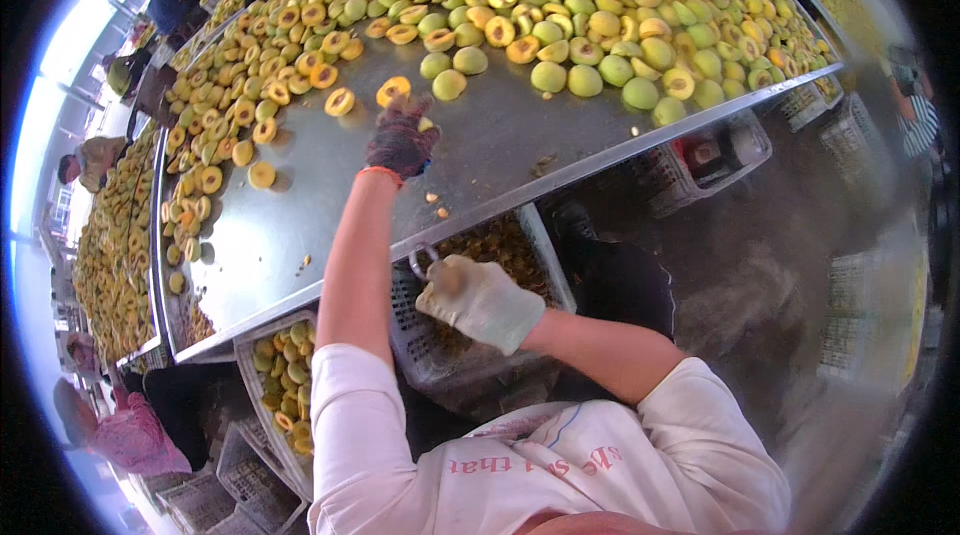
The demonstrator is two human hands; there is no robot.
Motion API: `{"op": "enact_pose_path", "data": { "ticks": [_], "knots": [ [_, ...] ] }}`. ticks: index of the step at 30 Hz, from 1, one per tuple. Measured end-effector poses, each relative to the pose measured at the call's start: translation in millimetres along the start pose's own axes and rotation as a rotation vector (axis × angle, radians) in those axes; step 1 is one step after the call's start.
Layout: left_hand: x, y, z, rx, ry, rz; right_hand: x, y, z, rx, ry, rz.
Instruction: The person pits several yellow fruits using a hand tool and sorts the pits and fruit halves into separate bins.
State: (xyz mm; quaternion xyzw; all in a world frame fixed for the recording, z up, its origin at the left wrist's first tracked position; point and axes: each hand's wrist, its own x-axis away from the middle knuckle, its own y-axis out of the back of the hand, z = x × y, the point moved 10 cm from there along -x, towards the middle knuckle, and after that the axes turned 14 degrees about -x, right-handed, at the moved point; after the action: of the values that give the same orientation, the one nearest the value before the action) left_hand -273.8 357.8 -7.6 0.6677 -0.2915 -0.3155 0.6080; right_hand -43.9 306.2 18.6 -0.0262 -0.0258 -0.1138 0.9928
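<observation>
My left hand (401, 137), in a dark knitted glove, reaches over the metal table (510, 126). Its blurred fingertips are at a cut yellow peach half (394, 90); whether they grip it I cannot tell. A small pale-green patch shows beside the thumb. My right hand (484, 298), in a whitish glove, is closed around a pitting tool, whose looped metal end (422, 262) sticks out past the fingers; its handle is mostly hidden. Under that hand stands a plastic crate (553, 253) with brown scraps or pits inside. Many peach halves (502, 30) are heaped along the table's far side.
The table's raised metal rim (600, 160) runs between me and the fruit. A crate of peaches (259, 385) stands at the lower left, near stacked crates (259, 482). Another crate (705, 178) is under the table at right. A person in pink (139, 437) is at the left.
</observation>
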Motion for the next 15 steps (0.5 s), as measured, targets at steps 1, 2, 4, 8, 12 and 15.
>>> {"op": "enact_pose_path", "data": {
  "ticks": [1, 2, 4, 8, 12, 15],
  "knots": [
    [-4, -25, -2, -0.036, 0.06, 0.214, 0, -3, 7, -0.023, 0.14, -0.004],
    [-3, -28, -4, -0.319, -0.001, 0.134, -2, -6, 5, 0.026, 0.171, 0.01],
    [0, -27, 1, -0.225, 0.0, 0.199, -4, -2, -7, -0.039, 0.173, -0.012],
    [47, -29, 37, 1.235, 0.364, 0.386, -20, 11, -38, -0.615, 0.056, -0.096],
    [130, 22, 21, 1.749, 0.278, 0.115, -43, 10, -35, -0.95, 0.133, 0.085],
    [186, 32, 5, 1.788, 0.334, 0.056, -22, -4, 8, 0.016, 0.167, -0.104]
  ]
}}
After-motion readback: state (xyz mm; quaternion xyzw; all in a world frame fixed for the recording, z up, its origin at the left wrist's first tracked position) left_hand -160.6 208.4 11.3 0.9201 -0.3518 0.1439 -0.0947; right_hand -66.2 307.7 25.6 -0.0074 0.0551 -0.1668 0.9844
